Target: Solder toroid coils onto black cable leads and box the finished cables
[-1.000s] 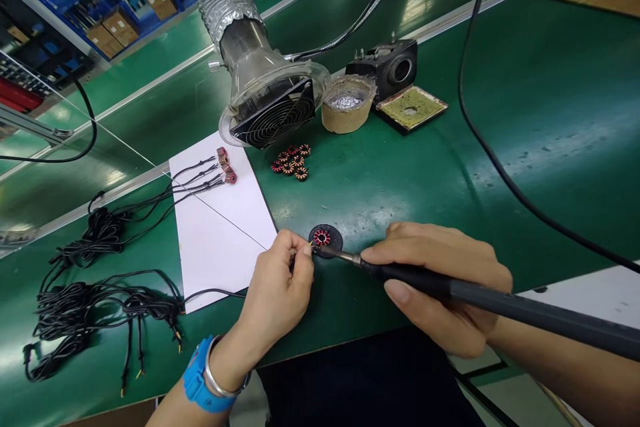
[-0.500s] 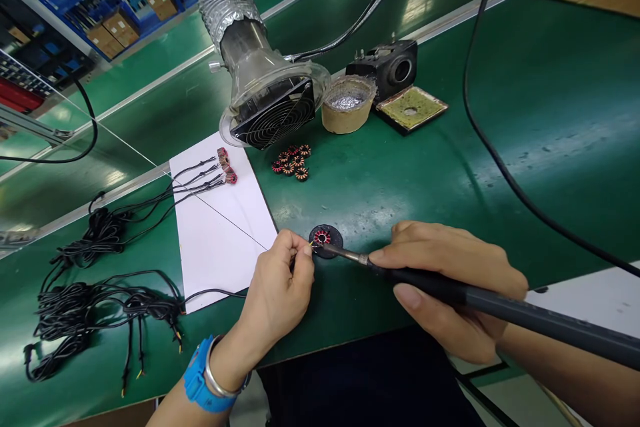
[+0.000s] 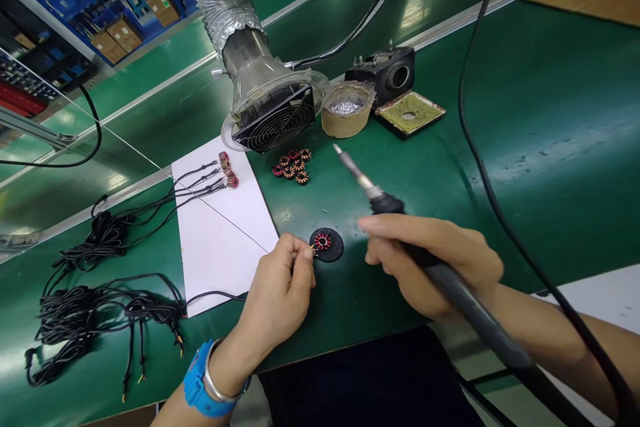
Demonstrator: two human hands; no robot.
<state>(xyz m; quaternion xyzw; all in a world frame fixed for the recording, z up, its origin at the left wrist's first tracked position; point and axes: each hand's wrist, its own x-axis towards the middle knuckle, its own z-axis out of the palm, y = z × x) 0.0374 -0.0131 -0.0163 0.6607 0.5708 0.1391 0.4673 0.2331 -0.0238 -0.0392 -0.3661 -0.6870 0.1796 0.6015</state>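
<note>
A small red-and-black wound coil (image 3: 323,241) lies on a round black pad (image 3: 334,253). At its left edge, my left hand (image 3: 280,280) is closed in a pinch on a thin wire (image 3: 312,249) with a yellowish end. A black cable (image 3: 215,292) runs over the white sheet to that hand. My right hand (image 3: 435,267) is wrapped round a soldering iron (image 3: 440,273), its metal tip raised up and left, well apart from the coil. Beyond the pad sits a cluster of several similar coils (image 3: 293,165).
A fume extractor hood (image 3: 275,107) hangs over the bench. Behind it stand a solder pot (image 3: 349,110), an iron holder (image 3: 387,73) and a yellow sponge tray (image 3: 410,113). Wired coils (image 3: 229,170) rest on a white sheet (image 3: 215,247); black cable bundles (image 3: 75,313) lie left. The iron's cord (image 3: 480,160) loops right.
My right hand has lifted the soldering iron off the coil and swung its tip up toward the solder pot. My left hand keeps its pinch beside the coil.
</note>
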